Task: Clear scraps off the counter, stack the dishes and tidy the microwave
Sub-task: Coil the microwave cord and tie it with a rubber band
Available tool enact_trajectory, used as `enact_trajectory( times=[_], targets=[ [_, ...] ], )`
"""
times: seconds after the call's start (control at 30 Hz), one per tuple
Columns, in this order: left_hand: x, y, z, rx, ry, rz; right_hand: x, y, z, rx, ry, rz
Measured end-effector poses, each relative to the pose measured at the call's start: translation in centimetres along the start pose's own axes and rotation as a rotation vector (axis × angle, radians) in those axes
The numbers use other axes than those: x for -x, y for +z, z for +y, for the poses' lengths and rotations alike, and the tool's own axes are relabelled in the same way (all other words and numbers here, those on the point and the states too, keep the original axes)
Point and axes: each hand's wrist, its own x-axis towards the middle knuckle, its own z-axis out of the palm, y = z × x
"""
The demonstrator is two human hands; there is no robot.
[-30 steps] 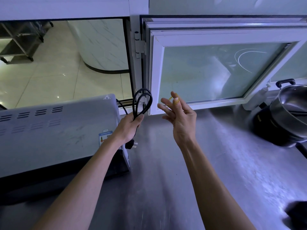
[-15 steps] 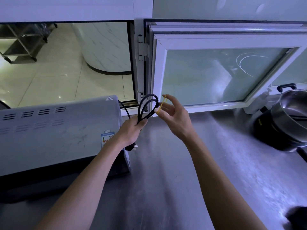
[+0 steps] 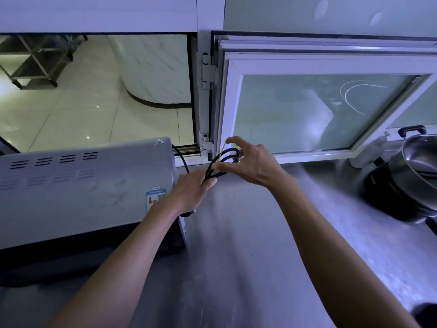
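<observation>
Your left hand (image 3: 189, 192) is gripping the folded loops of the black power cord (image 3: 221, 162), its fingers curled round the bundle just off the right end of the microwave (image 3: 82, 190), with the cord's plug end poking out below your palm. Your right hand (image 3: 253, 165) is up against the top of the loops, thumb and forefinger spread apart and stretching a thin yellow rubber band (image 3: 222, 150) across the looped end of the cord; the other fingers are curled loosely behind it. The cord runs back from your fist to the rear corner of the microwave, which sits on the steel tabletop (image 3: 260, 245) at your left, its vented top toward you. Behind your hands a white-framed window (image 3: 307, 110) stands swung inward over the tabletop. Off to your right, at the edge of view, a steel pot (image 3: 416, 166) rests in a dark cooker base (image 3: 387, 200), well apart from both hands.
</observation>
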Motion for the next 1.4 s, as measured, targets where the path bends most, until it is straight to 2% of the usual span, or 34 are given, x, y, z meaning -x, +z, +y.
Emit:
enact_trajectory(
  times=[0.2,0.43,0.63,0.83,0.97,1.1,1.27,1.4],
  targets=[
    [0.2,0.0,0.3,0.024,0.049,0.062,0.3,0.9,0.4,-0.154,0.013,-0.054],
    [0.3,-0.1,0.0,0.124,0.015,0.083,0.1,2.0,0.1,-0.480,0.077,-0.101],
    [0.1,-0.5,0.8,0.225,0.033,0.110,0.3,3.7,0.4,-0.627,0.177,-0.288],
    [0.2,-1.1,0.2,0.260,-0.018,0.152,1.1,5.0,0.1,-0.629,0.183,-0.331],
    [0.2,-1.7,-0.2,0.336,-0.079,0.198,1.9,4.8,0.8,-0.694,0.175,-0.247],
    [-0.1,-1.3,-0.6,0.362,-0.105,0.201,2.6,5.0,1.3,-0.459,0.102,-0.141],
    [-0.1,-1.1,-1.3,0.420,-0.096,0.184,4.2,5.3,2.2,-0.306,0.143,-0.029],
    [-0.1,-0.8,-1.4,0.441,-0.108,0.183,6.0,5.8,1.7,-0.338,0.026,0.032]
  ],
)
